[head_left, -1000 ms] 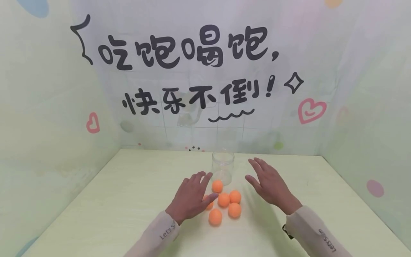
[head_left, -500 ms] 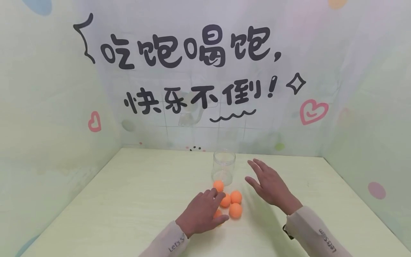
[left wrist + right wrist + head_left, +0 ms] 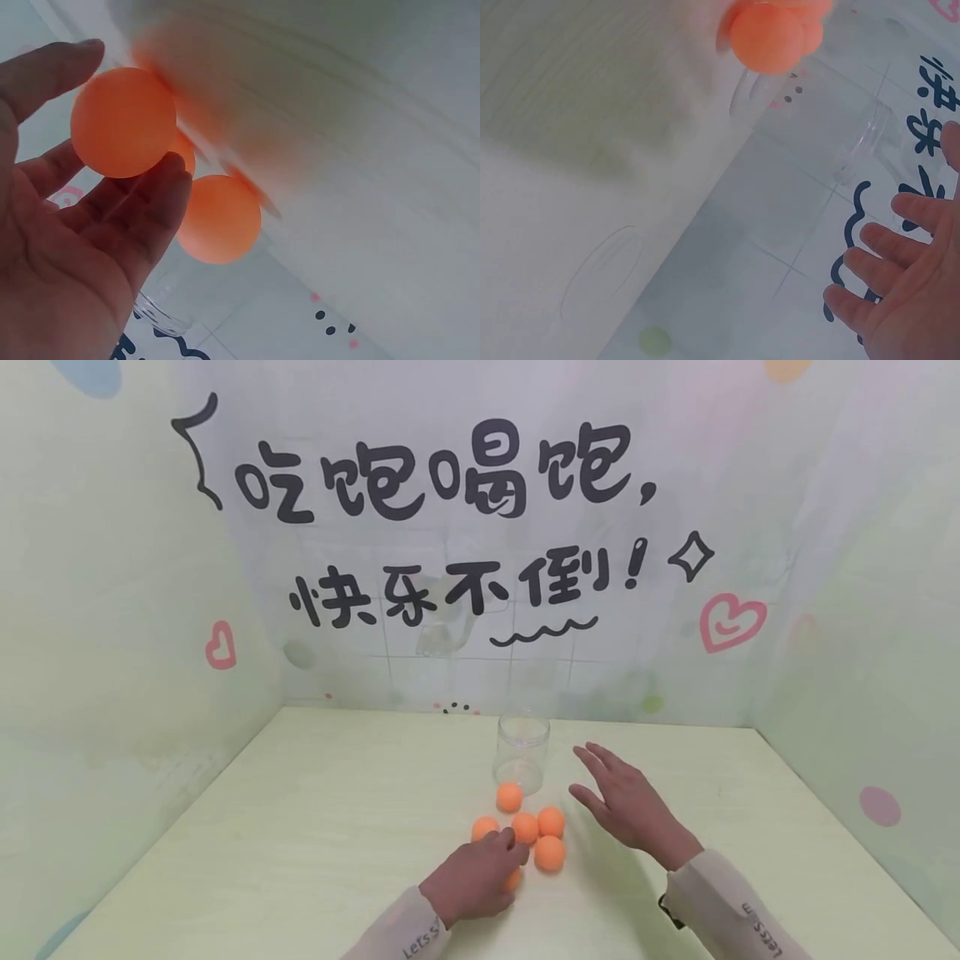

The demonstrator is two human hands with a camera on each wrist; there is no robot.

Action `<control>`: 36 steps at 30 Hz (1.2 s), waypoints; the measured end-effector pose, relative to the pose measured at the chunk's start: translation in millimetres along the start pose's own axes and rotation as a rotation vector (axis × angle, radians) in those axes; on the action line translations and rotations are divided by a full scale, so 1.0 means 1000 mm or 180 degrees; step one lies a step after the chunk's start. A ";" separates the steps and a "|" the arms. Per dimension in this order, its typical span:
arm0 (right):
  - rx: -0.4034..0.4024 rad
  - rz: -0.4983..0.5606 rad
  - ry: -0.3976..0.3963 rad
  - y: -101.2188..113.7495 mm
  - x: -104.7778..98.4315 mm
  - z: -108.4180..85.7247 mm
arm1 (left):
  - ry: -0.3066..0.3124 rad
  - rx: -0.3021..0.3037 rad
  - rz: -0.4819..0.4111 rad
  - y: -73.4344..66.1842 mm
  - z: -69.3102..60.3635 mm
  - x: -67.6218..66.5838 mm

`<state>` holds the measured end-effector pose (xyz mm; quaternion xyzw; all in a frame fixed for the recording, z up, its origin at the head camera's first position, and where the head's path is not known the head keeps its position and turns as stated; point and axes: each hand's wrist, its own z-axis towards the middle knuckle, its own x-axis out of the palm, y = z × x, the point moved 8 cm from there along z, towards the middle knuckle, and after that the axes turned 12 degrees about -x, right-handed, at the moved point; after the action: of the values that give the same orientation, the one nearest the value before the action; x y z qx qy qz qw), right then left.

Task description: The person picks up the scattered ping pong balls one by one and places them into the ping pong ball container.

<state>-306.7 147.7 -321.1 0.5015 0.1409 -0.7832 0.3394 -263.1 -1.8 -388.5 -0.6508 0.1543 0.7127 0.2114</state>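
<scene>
Of the two hands, the left hand (image 3: 476,875) curls its fingers round an orange ball (image 3: 124,124), with the thumb on one side of it and the fingers on the other. This ball is the nearest of six to the person, and in the head view the hand covers most of it. The right hand (image 3: 630,802) holds nothing; its fingers are extended and spread, and it hovers above the worktop (image 3: 337,810), to the right of the balls and apart from them.

The other five balls sit close together beyond the left hand and between the two hands. The left ball (image 3: 485,827) lies just beyond the left hand's knuckles, the middle ball (image 3: 525,827) just past its fingers. Beside that is the right ball (image 3: 552,821), with the lower ball (image 3: 550,854) on its near side. The far ball (image 3: 509,797) lies in front of a clear jar (image 3: 522,756), which stands upright near the back of the worktop.

Both light sleeves (image 3: 401,927) carry dark lettering, and a dark band (image 3: 671,912) shows at the right cuff. The pale back wall (image 3: 330,681) bears two lines of large black Chinese characters (image 3: 491,468) and, to their right, a pink heart (image 3: 726,627)
</scene>
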 end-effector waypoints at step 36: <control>-0.0149 -0.0069 -0.0034 0.010 0.002 -0.001 | -0.0017 -0.0021 -0.0395 0.014 0.000 -0.036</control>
<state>-299.9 140.0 -321.8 0.4876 0.1628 -0.7860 0.3433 -267.4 -17.4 -353.4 -0.6579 0.1108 0.7005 0.2534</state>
